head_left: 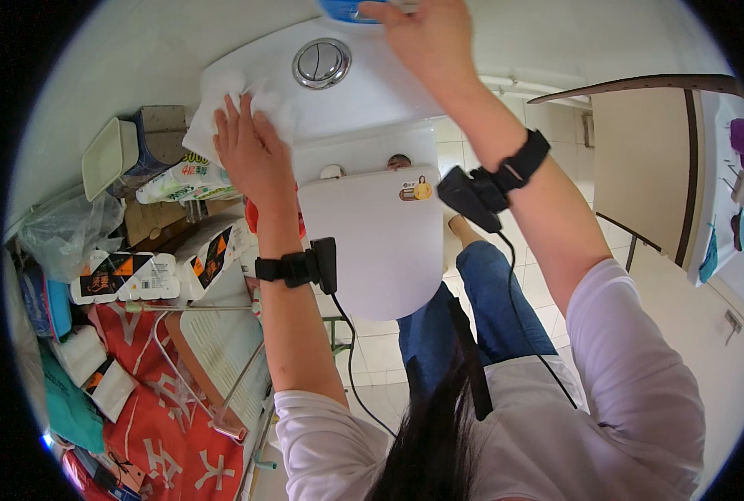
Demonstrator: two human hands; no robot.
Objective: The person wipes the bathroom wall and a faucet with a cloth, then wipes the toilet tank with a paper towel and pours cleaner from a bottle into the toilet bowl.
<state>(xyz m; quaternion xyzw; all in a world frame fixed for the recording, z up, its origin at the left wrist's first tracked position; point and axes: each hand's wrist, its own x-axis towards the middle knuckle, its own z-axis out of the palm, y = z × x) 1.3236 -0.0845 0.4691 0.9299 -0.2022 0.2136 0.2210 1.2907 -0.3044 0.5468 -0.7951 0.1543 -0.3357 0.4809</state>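
My left hand [253, 147] presses a white paper tissue or cloth [218, 116] against the left end of a white ceramic toilet tank lid [372, 81]. Its fingers are slightly spread over the crumpled white material. At the top edge my right hand [431, 37] grips a blue object [350, 10], perhaps a container or pack, which the frame cuts off. A round chrome dual flush button [321, 63] sits in the lid between the hands. Below the tank is the lowered toilet seat lid [372, 250], which bears a sticker [416, 188].
Wrapped paper rolls [124, 275], a clear plastic bag [71, 232] and a pale plastic tray [110, 156] crowd the left side. A red printed sheet [171, 413] lies below them. At right are a white washbasin [710, 188] and a brown strap-like strip [641, 86].
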